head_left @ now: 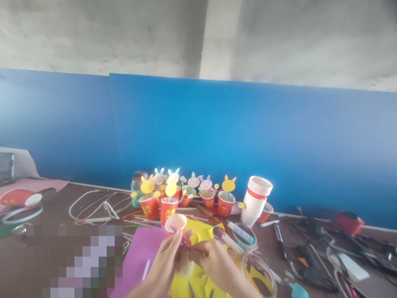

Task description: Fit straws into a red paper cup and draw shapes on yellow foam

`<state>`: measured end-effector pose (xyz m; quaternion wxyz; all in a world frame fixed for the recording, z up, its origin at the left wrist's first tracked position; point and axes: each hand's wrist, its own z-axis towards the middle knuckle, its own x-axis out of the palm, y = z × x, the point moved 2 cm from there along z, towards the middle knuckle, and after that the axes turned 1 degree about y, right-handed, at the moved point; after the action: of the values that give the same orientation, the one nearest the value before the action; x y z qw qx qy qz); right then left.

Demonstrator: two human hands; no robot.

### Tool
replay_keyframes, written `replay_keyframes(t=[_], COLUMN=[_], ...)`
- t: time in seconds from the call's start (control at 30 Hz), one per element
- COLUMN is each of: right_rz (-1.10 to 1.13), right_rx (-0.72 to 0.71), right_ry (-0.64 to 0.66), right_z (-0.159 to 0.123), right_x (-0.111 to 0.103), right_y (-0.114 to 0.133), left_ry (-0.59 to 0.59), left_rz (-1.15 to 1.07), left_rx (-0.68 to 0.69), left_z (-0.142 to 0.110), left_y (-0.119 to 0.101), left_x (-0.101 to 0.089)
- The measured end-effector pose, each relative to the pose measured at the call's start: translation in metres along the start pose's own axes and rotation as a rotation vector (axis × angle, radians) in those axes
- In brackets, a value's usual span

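Just in front of a pale-lined paper cup (175, 224), a small purple-and-red piece (185, 241), its shape blurred, is pinched between the fingertips of the left grip (167, 255) and right grip (214, 260), both nearly closed. Yellow paper (201, 230) is spread beside the cup.

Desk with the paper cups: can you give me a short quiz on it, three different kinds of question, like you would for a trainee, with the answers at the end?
1. True or false: the stack of paper cups stands to the right of the red paper cups with animal-face cutouts.
2. The left hand holds a small piece. Its colour is: A) green, B) purple, C) white.
3. Fill in: the red paper cup at the far left lies on its ____.

Key: 1 true; 2 B; 3 side.
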<state>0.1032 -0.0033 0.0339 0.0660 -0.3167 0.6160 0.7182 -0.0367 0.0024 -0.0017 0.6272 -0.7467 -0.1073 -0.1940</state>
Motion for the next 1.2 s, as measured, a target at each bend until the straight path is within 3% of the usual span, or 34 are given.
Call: replay_keyframes(t=[0.13, 0.3, 0.43, 0.63, 0.83, 1.03, 1.2], right_rz=[0.136, 0.297, 0.306, 0.258, 0.221, 0.265, 0.254], right_rx=[0.049, 0.115, 0.125, 0.094, 0.078, 0.104, 0.127], right_ry=[0.067, 0.054, 0.039, 0.077, 0.036, 0.052, 0.098], right_z=[0.001, 0.003, 0.004, -0.001, 0.000, 0.002, 0.001], right_x=[0.004, 0.005, 0.001, -0.005, -0.006, 0.000, 0.001], right_y=[-0.011, -0.016, -0.014, -0.004, -0.005, 0.002, 0.001], left_ry=[0.058, 0.135, 0.130, 0.182, 0.079, 0.128, 0.044], left_rz=[-0.011, 0.103, 0.200, 0.164, 0.081, 0.209, 0.055], left_rx=[-0.028, 0.063, 0.036, -0.051, -0.054, 0.100, 0.108], left_z=[-0.001, -0.004, -0.005, -0.005, -0.004, -0.007, -0.011], left_y=[-0.001, -0.011, -0.016, -0.017, -0.012, -0.010, -0.011], left_x=[0.000, 0.002, 0.005, 0.007, 0.004, 0.009, 0.009])
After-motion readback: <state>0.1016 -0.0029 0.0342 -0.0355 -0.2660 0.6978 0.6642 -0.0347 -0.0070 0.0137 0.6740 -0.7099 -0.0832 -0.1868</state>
